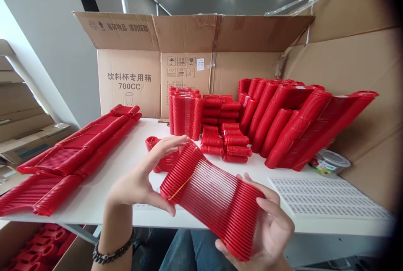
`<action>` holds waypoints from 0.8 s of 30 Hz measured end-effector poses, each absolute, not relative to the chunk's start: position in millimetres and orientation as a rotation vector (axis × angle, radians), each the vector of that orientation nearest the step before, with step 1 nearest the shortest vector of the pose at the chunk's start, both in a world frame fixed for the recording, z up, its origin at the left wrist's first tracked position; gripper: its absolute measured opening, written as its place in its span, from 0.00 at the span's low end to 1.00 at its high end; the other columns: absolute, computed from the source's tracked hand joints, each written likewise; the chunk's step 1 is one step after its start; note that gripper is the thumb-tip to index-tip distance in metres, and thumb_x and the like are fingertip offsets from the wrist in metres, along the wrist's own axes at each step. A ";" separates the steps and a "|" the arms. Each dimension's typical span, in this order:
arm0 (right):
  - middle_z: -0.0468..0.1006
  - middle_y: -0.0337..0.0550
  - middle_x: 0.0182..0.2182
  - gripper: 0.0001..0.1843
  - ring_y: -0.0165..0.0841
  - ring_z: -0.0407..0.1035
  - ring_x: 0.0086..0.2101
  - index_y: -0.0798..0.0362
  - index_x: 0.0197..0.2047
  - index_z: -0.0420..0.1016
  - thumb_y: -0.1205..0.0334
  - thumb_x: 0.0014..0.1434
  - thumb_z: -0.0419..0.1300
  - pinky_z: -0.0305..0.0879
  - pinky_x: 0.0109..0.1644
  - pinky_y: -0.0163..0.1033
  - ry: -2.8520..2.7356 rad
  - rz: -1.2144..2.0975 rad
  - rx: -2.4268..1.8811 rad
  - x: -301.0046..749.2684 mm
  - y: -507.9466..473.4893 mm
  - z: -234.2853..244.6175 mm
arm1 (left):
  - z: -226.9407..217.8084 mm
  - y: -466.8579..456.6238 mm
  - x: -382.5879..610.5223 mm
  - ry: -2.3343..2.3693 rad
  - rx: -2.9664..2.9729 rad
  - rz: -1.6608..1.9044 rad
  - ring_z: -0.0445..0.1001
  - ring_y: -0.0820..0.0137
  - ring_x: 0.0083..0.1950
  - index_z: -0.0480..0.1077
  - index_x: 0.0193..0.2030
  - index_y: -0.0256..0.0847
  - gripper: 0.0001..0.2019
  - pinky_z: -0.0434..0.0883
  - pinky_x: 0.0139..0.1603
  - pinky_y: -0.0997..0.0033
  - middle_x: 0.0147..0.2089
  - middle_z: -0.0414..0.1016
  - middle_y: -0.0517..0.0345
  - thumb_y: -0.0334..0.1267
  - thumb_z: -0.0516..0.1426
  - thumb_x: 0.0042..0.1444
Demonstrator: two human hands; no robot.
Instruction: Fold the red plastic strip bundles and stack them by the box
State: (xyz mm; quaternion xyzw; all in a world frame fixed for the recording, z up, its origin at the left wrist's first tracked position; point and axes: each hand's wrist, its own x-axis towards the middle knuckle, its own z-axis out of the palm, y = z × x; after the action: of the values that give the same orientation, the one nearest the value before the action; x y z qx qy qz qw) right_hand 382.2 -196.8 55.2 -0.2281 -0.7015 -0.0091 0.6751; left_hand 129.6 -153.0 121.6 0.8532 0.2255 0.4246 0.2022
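Observation:
Both hands hold one long stack of red plastic pieces [214, 195] above the near edge of the white table [103, 187]. A thin yellow rubber band runs across the stack near its left end. My left hand [141, 178] grips that left end between thumb and fingers. My right hand [270, 229] cups the right end from below, fingers curled round it. A short red stack [157, 153] lies on the table just behind my left hand.
Long banded red stacks [72, 153] lie at the table's left, more lean at the right [299, 124], and short bundles [226, 132] sit mid-back. Open cardboard boxes [132, 77] stand behind. A white perforated tray [324, 199] and a lidded tub [330, 161] sit right.

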 end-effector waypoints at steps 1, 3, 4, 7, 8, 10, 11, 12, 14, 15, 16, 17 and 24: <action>0.65 0.57 0.53 0.38 0.52 0.64 0.55 0.50 0.64 0.56 0.49 0.55 0.66 0.59 0.61 0.68 -1.581 -0.012 -0.521 381.8 -198.2 55.2 | 122.6 -155.0 128.3 0.647 2.397 1.168 0.57 0.46 0.71 0.53 0.72 0.52 0.57 0.62 0.70 0.46 0.72 0.57 0.46 0.48 0.74 0.34; 0.65 0.57 0.53 0.39 0.53 0.65 0.55 0.49 0.64 0.56 0.48 0.55 0.66 0.60 0.61 0.69 -1.602 -0.003 -0.535 382.8 -201.4 55.4 | 123.8 -158.6 125.1 0.682 2.431 1.111 0.56 0.46 0.72 0.52 0.72 0.53 0.58 0.61 0.71 0.44 0.72 0.56 0.46 0.48 0.74 0.34; 0.65 0.57 0.52 0.39 0.53 0.65 0.55 0.48 0.64 0.56 0.48 0.54 0.67 0.60 0.60 0.70 -1.618 0.005 -0.540 384.1 -203.0 55.5 | 124.2 -160.3 123.6 0.695 2.444 1.088 0.56 0.45 0.72 0.52 0.72 0.53 0.58 0.60 0.71 0.43 0.72 0.56 0.46 0.48 0.74 0.34; 0.66 0.57 0.53 0.40 0.52 0.65 0.56 0.47 0.63 0.56 0.50 0.53 0.69 0.60 0.61 0.70 -1.653 0.038 -0.539 388.7 -206.9 55.1 | 124.7 -164.2 121.0 0.737 2.438 1.057 0.58 0.45 0.71 0.52 0.72 0.53 0.57 0.62 0.69 0.43 0.71 0.57 0.45 0.49 0.74 0.35; 0.66 0.57 0.53 0.40 0.52 0.65 0.56 0.47 0.63 0.56 0.50 0.53 0.69 0.60 0.61 0.70 -1.661 0.046 -0.536 390.1 -207.6 54.7 | 124.5 -165.2 121.1 0.741 2.435 1.053 0.58 0.44 0.71 0.53 0.71 0.52 0.56 0.63 0.69 0.42 0.70 0.59 0.44 0.49 0.74 0.35; 0.65 0.57 0.53 0.41 0.53 0.65 0.56 0.48 0.64 0.55 0.50 0.53 0.69 0.59 0.61 0.70 -1.675 0.046 -0.531 392.7 -207.8 53.6 | 123.6 -166.9 122.8 0.731 2.430 1.053 0.60 0.44 0.69 0.55 0.70 0.51 0.54 0.64 0.68 0.42 0.68 0.62 0.43 0.49 0.74 0.35; 0.65 0.57 0.54 0.42 0.53 0.64 0.56 0.48 0.65 0.55 0.51 0.52 0.69 0.59 0.61 0.70 -1.686 0.041 -0.525 394.2 -207.6 53.2 | 122.7 -167.6 124.1 0.716 2.423 1.063 0.61 0.44 0.68 0.56 0.69 0.51 0.53 0.65 0.67 0.43 0.66 0.63 0.43 0.48 0.74 0.35; 0.65 0.57 0.54 0.43 0.53 0.64 0.56 0.49 0.65 0.54 0.51 0.52 0.70 0.60 0.61 0.69 -1.698 0.041 -0.513 396.0 -207.3 53.1 | 121.5 -168.4 125.6 0.700 2.409 1.077 0.63 0.46 0.67 0.57 0.69 0.51 0.52 0.67 0.66 0.46 0.65 0.63 0.43 0.47 0.74 0.36; 0.63 0.58 0.55 0.45 0.51 0.64 0.56 0.50 0.66 0.53 0.54 0.51 0.71 0.65 0.59 0.64 -1.731 0.063 -0.489 400.7 -206.8 53.8 | 118.4 -170.2 128.7 0.686 2.368 1.091 0.65 0.48 0.66 0.58 0.68 0.52 0.50 0.70 0.64 0.51 0.65 0.63 0.44 0.46 0.74 0.36; 0.62 0.58 0.56 0.47 0.50 0.64 0.56 0.51 0.67 0.52 0.55 0.50 0.71 0.67 0.58 0.60 -1.744 0.084 -0.481 403.6 -206.8 54.8 | 116.6 -171.1 130.2 0.685 2.348 1.095 0.65 0.49 0.66 0.58 0.67 0.52 0.50 0.71 0.64 0.53 0.65 0.62 0.45 0.46 0.74 0.36; 0.62 0.58 0.57 0.48 0.50 0.64 0.56 0.51 0.67 0.51 0.57 0.50 0.71 0.69 0.56 0.58 -1.752 0.111 -0.477 406.7 -207.0 56.0 | 114.8 -171.9 131.7 0.687 2.332 1.097 0.65 0.49 0.66 0.58 0.67 0.52 0.50 0.71 0.64 0.54 0.65 0.62 0.46 0.46 0.73 0.36; 0.62 0.58 0.57 0.49 0.49 0.64 0.55 0.51 0.67 0.51 0.58 0.49 0.72 0.70 0.55 0.56 -1.758 0.139 -0.475 409.9 -207.3 57.4 | 112.8 -172.5 133.3 0.684 2.322 1.102 0.64 0.49 0.66 0.58 0.67 0.52 0.50 0.71 0.64 0.54 0.65 0.62 0.46 0.47 0.73 0.36; 0.64 0.57 0.58 0.55 0.53 0.66 0.55 0.47 0.68 0.50 0.57 0.42 0.75 0.71 0.55 0.58 -1.773 0.235 -0.460 431.3 -211.8 65.3 | 98.6 -169.6 149.7 0.563 2.227 1.180 0.68 0.52 0.62 0.58 0.65 0.53 0.49 0.71 0.63 0.56 0.61 0.65 0.48 0.46 0.74 0.35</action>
State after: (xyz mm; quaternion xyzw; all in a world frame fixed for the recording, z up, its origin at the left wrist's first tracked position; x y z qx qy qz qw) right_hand 431.3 -211.8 65.3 -0.1986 -0.7659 0.1016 0.6030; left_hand 149.7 -169.6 98.6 0.8288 0.2094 0.4391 0.2763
